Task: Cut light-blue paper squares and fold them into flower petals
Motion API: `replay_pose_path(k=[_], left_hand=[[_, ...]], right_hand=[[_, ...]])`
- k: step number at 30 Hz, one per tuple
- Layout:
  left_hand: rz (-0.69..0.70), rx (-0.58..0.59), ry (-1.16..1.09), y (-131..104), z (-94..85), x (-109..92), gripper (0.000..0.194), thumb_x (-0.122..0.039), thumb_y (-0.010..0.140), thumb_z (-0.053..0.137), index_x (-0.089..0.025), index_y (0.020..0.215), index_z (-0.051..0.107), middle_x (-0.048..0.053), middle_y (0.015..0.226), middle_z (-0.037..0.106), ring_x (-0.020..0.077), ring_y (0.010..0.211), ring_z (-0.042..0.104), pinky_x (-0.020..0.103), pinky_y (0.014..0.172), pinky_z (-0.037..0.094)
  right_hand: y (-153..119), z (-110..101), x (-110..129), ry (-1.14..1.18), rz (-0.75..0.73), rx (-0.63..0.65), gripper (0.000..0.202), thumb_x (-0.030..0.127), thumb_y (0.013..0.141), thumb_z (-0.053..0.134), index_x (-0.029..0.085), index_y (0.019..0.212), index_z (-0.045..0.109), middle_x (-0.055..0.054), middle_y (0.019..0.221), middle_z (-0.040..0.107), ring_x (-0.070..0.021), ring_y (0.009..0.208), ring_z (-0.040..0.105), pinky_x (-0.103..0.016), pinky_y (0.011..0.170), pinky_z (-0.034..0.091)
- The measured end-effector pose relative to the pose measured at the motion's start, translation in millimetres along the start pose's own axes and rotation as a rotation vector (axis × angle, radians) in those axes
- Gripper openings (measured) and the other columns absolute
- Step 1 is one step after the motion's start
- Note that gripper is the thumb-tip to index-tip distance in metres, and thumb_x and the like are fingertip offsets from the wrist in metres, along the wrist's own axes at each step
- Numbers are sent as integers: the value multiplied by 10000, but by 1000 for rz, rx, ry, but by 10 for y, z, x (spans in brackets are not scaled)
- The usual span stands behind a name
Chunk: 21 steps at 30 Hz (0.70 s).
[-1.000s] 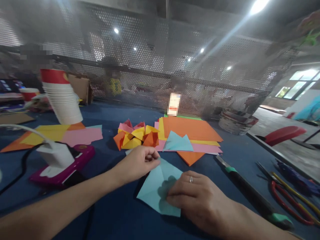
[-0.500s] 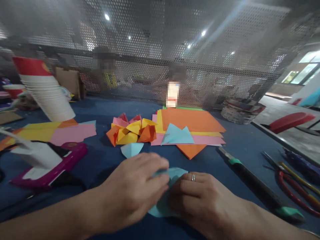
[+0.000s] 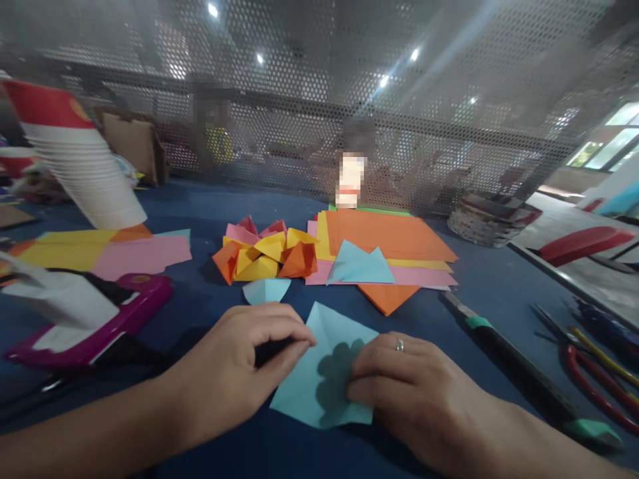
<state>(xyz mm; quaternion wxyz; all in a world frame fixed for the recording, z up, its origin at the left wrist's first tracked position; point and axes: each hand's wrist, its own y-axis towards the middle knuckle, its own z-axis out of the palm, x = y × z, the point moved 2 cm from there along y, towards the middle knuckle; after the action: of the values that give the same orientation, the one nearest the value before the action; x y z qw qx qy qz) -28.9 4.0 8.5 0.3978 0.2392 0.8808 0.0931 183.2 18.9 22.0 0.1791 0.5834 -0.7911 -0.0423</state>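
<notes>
Since the light-blue paper square (image 3: 314, 386) lies between both hands low at the worktop (image 3: 289, 459), the right hand (image 3: 419, 386) appears to grip its right side, likely steadying it, while the left hand (image 3: 242, 366) curls at its left edge, whether pinching I cannot tell.

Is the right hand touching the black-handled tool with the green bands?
Apart. The head view shows bare blue tabletop between the right hand and the black-handled tool.
</notes>
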Motion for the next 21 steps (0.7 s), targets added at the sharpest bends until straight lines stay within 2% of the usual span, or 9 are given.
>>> replay_pose_path(k=[2,5,10,13,16,18,19,21], left_hand=[[-64,16,-11,4,-2,-11,173,-192,873,528,-228,788,674,-34,779,662,114,719,618,224,672,478],[-97,60,10,-13,27,-24,194,-211,876,517,-228,753,667,-35,736,648,118,672,606,235,636,468],[-31,79,127,-39,55,-14,203,-189,870,490,-220,747,649,-10,711,610,143,667,575,281,632,454],[40,74,197,-52,40,-27,215,-157,867,452,-218,749,622,13,761,582,174,729,560,315,649,459],[141,39,215,-133,29,-59,284,-69,811,406,-240,920,605,46,1007,588,214,934,566,357,794,485],[197,13,193,-237,40,-67,471,-27,745,378,-267,1117,539,41,1189,557,224,1092,533,365,923,461],[217,-21,183,-293,46,-65,560,-29,724,370,-273,1217,477,35,1242,545,226,1148,511,372,977,438],[245,-1,177,-378,79,-48,665,-45,693,384,-281,1315,390,17,1299,530,234,1211,475,383,1031,409]], right_hand=[[-8,1,16,-35,4,-27,349,-23,774,400,142,997,612,-55,957,635,-156,836,554,-287,777,450],[-5,-3,58,-50,-9,6,420,-33,725,390,143,1052,587,-66,998,636,-174,896,565,-309,816,454],[4,-2,102,-62,-8,45,232,55,874,404,182,901,596,-62,863,648,-164,815,599,-301,781,481],[-2,-3,101,-59,34,22,205,80,894,406,181,838,575,-71,851,647,-158,785,607,-288,741,493],[-7,-10,108,-26,65,17,194,75,877,413,183,784,544,-72,817,641,-157,742,609,-275,683,493],[-7,-15,115,-8,90,18,194,74,872,412,188,771,532,-68,788,639,-160,730,610,-276,669,491],[-6,-18,116,-1,109,12,191,79,874,410,189,778,533,-66,777,639,-162,728,610,-276,670,490],[-4,-21,110,14,164,-8,175,99,882,414,190,814,547,-60,762,640,-157,715,609,-267,663,485]])
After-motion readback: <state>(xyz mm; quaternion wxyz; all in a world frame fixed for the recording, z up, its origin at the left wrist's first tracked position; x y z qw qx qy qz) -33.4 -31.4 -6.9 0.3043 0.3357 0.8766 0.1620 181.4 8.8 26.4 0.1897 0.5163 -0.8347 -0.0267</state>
